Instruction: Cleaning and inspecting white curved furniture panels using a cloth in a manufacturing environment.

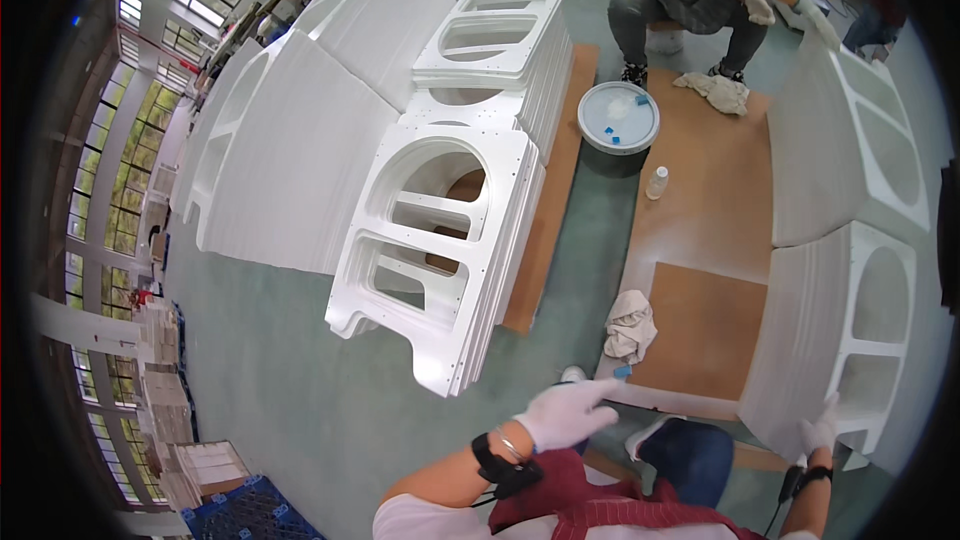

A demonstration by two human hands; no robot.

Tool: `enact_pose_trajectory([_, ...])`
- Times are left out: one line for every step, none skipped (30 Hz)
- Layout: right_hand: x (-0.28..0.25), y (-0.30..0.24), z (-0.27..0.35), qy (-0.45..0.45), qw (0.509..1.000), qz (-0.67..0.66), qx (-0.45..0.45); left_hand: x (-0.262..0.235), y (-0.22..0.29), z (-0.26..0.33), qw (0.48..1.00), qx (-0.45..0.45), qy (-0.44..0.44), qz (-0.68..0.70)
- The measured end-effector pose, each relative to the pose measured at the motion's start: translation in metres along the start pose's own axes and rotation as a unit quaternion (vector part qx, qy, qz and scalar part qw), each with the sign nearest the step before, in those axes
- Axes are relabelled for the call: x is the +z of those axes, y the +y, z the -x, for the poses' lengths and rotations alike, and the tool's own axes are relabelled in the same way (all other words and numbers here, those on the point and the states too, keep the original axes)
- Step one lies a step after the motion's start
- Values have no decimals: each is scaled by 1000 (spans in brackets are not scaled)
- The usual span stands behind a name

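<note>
My left hand (pixel 570 414), in a white glove, hovers over the near end of the brown board with its fingers stretched out and nothing in them. A small blue piece (pixel 622 372) and a crumpled off-white cloth (pixel 630 326) lie just beyond its fingertips. On the right, my gloved right hand (pixel 819 429) is at the near end of a white panel (pixel 836 370) with large cut-out openings. Its fingers seem closed on the panel's edge, though they show only in part. That panel is the outermost of a row of similar panels standing on edge.
A tall stack of white frame panels (pixel 500 155) rises left of centre. Larger white panels (pixel 290 150) lean behind it. A small bottle (pixel 657 183) and a round white lid (pixel 640 130) with blue bits stand ahead. A seated co-worker (pixel 690 0) touches the far right panels.
</note>
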State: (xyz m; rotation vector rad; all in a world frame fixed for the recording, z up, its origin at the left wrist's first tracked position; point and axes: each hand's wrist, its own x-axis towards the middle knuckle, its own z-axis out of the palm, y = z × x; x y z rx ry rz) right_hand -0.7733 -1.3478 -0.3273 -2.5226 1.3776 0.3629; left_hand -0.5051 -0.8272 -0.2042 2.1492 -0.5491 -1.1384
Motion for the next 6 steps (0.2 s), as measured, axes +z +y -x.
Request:
enact_pose_trajectory([-22,-14,-4,-73,997,5,-10,-9,-2,20,999,-34,24,2])
enact_pose_trajectory([-43,-31,-10,-143,989,10,-18,-21,0,42,996,-58,59,35])
enact_pose_trajectory([-59,-51,-9,-156,987,41,-19,-34,-2,64,990,-82,90,70])
enact_pose_trajectory([-71,-71,-5,-176,982,71,-25,-39,-6,88,972,-132,124,152])
enact_pose_trajectory([-78,-86,4,-176,981,56,-53,-35,-15,115,944,-174,167,224])
enact_pose_trajectory([-86,-108,10,-176,980,43,-80,-28,-38,134,916,-166,204,304])
